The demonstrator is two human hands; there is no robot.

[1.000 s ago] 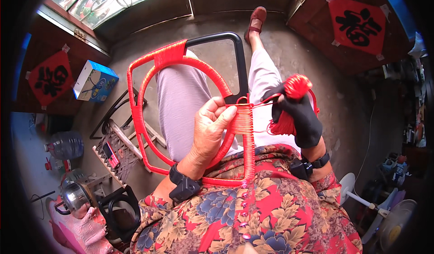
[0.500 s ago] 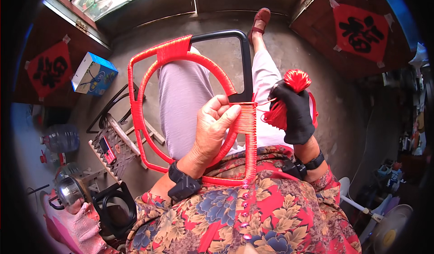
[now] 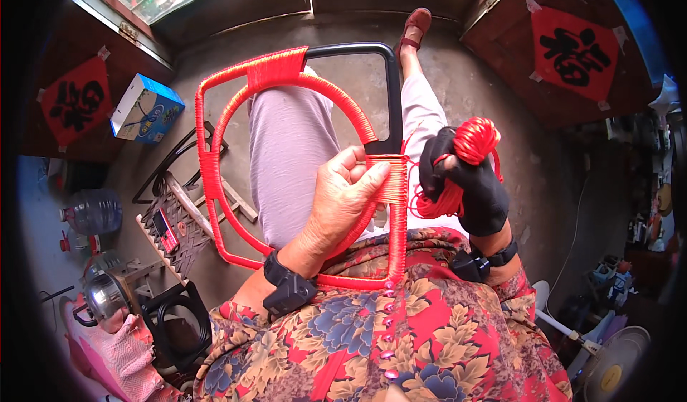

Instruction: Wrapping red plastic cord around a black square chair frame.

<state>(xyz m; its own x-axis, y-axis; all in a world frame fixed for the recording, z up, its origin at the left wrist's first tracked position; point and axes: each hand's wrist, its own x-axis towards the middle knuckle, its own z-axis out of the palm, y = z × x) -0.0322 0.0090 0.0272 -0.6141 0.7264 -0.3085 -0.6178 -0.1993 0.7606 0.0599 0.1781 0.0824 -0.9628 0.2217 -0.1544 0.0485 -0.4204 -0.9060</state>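
Note:
A square black frame with a round ring inside it [image 3: 392,90] rests over my lap. Glossy red cord wraps most of it; the upper right corner shows bare black. My bare left hand [image 3: 340,198] pinches the frame's right side, its thumb pressed on the wrapped red band [image 3: 386,181] just below the bare black part. To the right, my right hand [image 3: 481,198], in a black glove with bare fingertips, is closed around a hank of red cord [image 3: 474,141]. Loops of the cord hang below the fingers, near the band's right edge. Part of the ring is hidden behind my left hand.
On the left, a low slatted stool [image 3: 187,209] holds a red phone [image 3: 167,233]. Around it are a blue-and-white carton [image 3: 148,113], a water jug [image 3: 96,212], a metal pot [image 3: 109,306] and a black frame [image 3: 175,323]. A fan [image 3: 612,373] stands at lower right.
My right hand has shifted slightly right and down with the hank and turned a little. The cord stretched toward the frame has gone slack. The left hand keeps its pinch.

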